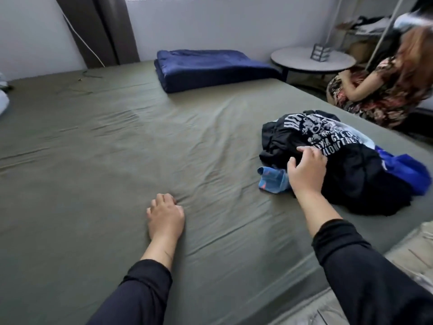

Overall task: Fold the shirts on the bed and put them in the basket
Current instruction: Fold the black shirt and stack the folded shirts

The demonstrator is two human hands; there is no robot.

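A heap of crumpled shirts lies at the right side of the bed [117,148]. On top is a black shirt with a white print [332,134]. A bright blue garment [405,170] sticks out at the heap's right, and a light blue patterned piece [273,179] at its left. My right hand [305,170] reaches over the heap's near left edge, its fingers spread and loosely bent just above the black cloth, holding nothing. My left hand [165,216] rests on the olive green sheet with its fingers curled under, holding nothing. No basket is in view.
A folded dark blue blanket [210,69] lies at the far side of the bed. Beyond the right edge stand a round white table [311,59] and a seated person in a floral dress [375,95]. A brown curtain hangs at the back wall.
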